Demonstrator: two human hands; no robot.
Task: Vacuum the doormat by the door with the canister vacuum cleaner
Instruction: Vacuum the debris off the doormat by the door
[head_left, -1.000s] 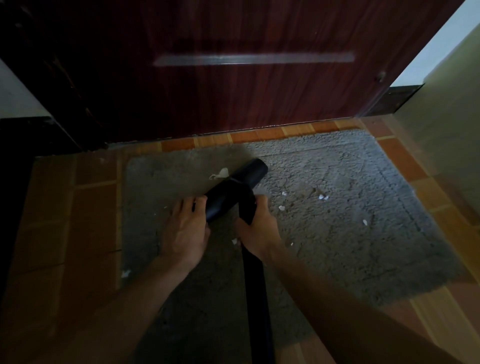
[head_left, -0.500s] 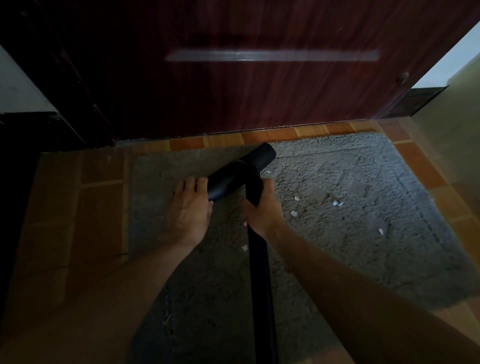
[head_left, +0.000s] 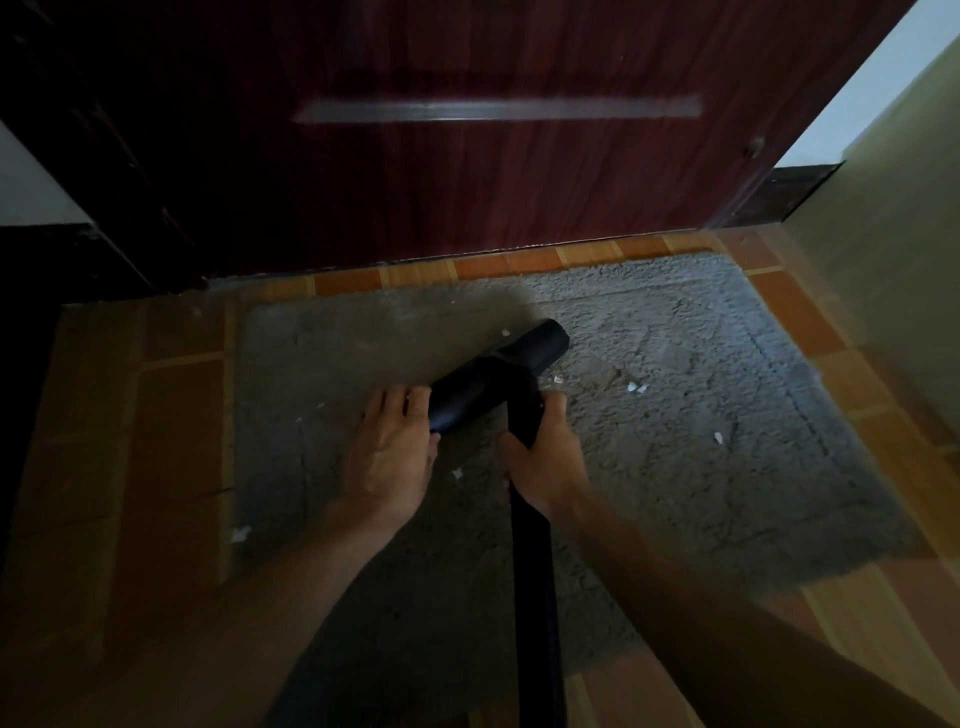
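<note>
A grey shaggy doormat (head_left: 675, 467) lies on the floor before the door, strewn with small white scraps (head_left: 636, 387). The black vacuum floor nozzle (head_left: 493, 384) rests slantwise on the mat's middle, with its black wand (head_left: 535, 571) running down toward me. My right hand (head_left: 545, 457) grips the wand just behind the nozzle. My left hand (head_left: 392, 452) lies flat on the mat with its fingertips touching the nozzle's left end. The canister itself is out of view.
A dark red wooden door (head_left: 467, 156) stands shut just beyond the mat. Orange-brown floor tiles (head_left: 156, 441) surround the mat. A pale wall (head_left: 893, 286) rises on the right. A white scrap (head_left: 240, 532) lies at the mat's left edge.
The nozzle and both hands went toward the door, then came back toward the mat's middle. The large scrap near the nozzle a second ago is gone from view.
</note>
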